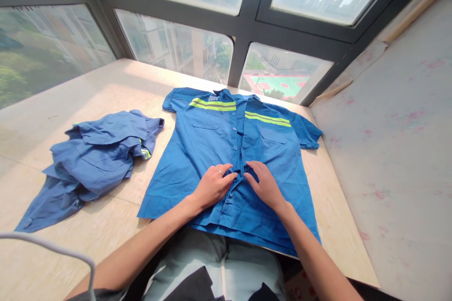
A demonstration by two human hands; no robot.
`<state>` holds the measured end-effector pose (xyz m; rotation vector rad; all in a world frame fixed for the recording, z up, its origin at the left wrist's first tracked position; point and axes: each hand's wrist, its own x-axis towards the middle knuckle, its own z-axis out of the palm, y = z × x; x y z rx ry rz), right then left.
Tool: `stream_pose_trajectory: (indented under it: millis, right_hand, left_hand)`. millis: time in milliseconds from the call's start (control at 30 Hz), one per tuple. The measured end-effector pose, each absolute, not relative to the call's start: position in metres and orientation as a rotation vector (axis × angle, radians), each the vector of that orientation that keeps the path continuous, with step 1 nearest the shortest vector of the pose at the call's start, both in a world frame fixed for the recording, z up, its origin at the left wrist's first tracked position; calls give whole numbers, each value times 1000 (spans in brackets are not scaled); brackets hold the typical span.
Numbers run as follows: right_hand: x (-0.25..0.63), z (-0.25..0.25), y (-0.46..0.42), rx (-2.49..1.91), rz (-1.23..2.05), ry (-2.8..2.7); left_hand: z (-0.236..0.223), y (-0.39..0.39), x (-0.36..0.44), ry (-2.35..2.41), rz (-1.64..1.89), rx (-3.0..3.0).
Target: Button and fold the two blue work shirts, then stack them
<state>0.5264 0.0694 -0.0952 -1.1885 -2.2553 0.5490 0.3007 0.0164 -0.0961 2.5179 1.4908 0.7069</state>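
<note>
Blue shirt (212,150) lay flat, front up, yellow-green chest stripes; left hand (212,184) and right hand (264,186) pinched button placket.

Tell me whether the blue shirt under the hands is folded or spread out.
Spread out. The blue shirt lies flat, front up, both short sleeves extended sideways, with the left hand and right hand on its button placket.
</note>
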Motion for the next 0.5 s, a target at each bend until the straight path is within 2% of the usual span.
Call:
stream_pose_trajectory:
  millis: [167,500]
  right_hand:
    - [558,-110,61,-1182,136,-2553]
    - [596,-114,51,-1178,0,-2654]
  left_hand:
    - [-94,8,290,1299,517,2634]
    - [-98,-13,250,1380,256,2706]
